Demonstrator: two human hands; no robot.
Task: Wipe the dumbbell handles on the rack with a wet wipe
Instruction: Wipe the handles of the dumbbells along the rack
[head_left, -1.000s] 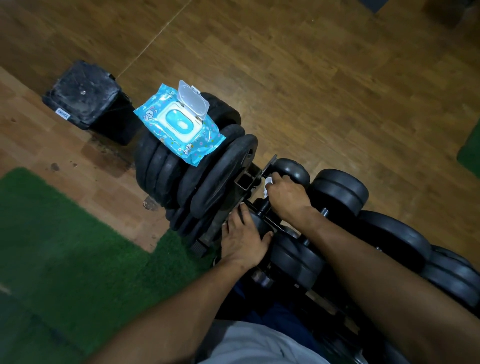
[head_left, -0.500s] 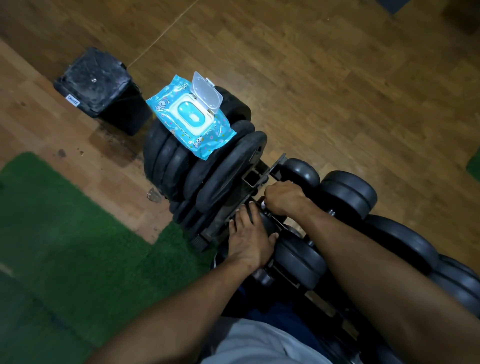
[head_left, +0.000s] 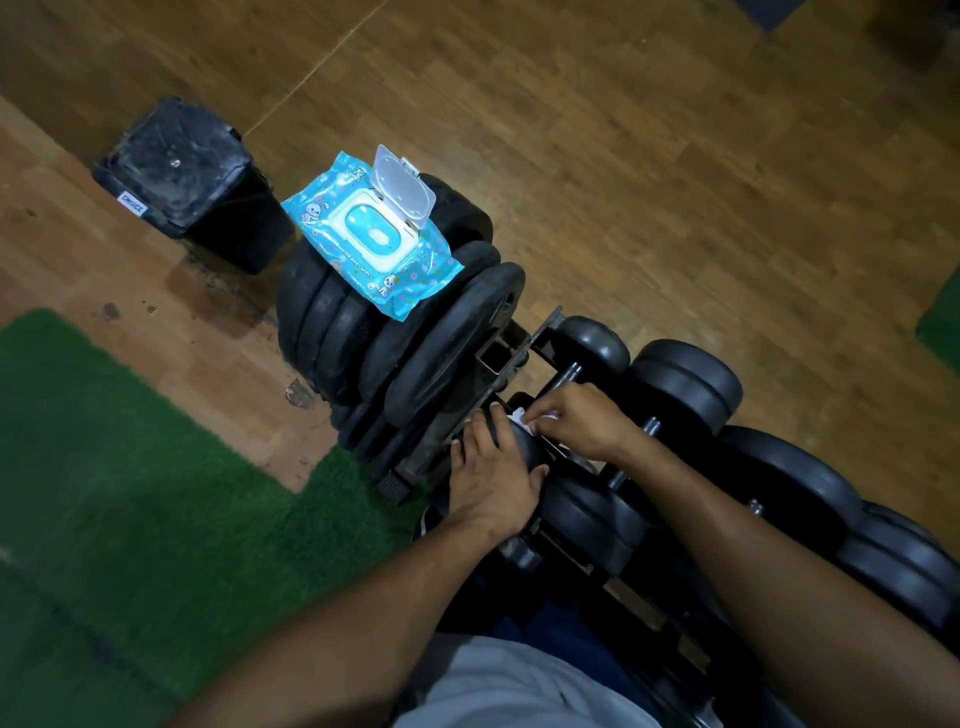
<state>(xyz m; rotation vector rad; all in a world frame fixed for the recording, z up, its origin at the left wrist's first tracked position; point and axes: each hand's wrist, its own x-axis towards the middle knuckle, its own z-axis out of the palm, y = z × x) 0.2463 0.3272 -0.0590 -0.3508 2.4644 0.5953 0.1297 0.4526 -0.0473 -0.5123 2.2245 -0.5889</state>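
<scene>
Your right hand (head_left: 576, 421) pinches the wet wipe (head_left: 522, 419) at the near end of the first dumbbell handle (head_left: 563, 376) on the rack (head_left: 511, 356). Your left hand (head_left: 493, 480) lies flat, fingers straight, steadying the near weight. Wrap the wipe fully round the bar and draw along its length.

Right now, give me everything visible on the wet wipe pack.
The wet wipe pack is a soft, light blue plastic pouch printed with cartoon animals and small dots; "BABY WIPES" is legible on it. On top sits a white rigid dispenser frame with a blue oval seal inside, and its translucent white flip lid stands open, hinged at the far side. The pack lies flat across the rims of the upright black weight plates, one corner overhanging. Neither hand touches it.
</scene>
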